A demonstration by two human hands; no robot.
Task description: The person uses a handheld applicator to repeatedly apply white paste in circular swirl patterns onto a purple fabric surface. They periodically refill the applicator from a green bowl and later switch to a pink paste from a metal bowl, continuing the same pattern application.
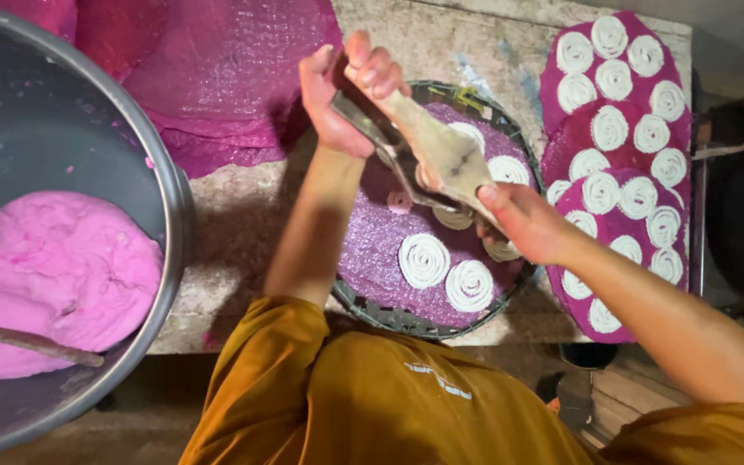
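Metal-and-wood press (428, 155), dough-smeared, held over a round woven tray (523, 142) lined with purple mesh cloth. Left hand (346, 95) is wrapped tight around the far handle end, fingers curled shut on it. Right hand (523, 224) clasps the near-right end, thumb on top; its fingers are hidden under the tool, so the exact grip there can't be made out. Press nozzle is blocked from view by the tool body and hand. White dough spirals (424, 260) lie on the tray, two clear at the near side, others partly covered by the press; one small pinkish coil (399, 201) sits under it. Right of the tray, stacked purple mats (622, 108) carry more white spirals, near end cut off by the right forearm. Left, big metal basin (178, 224) with pink dough (53, 275) and a stick (27, 342) lying in it; basin runs off frame. Far left, bare purple mesh sheets (226, 69), top cropped. Orange shirt (372, 396) fills the near edge.
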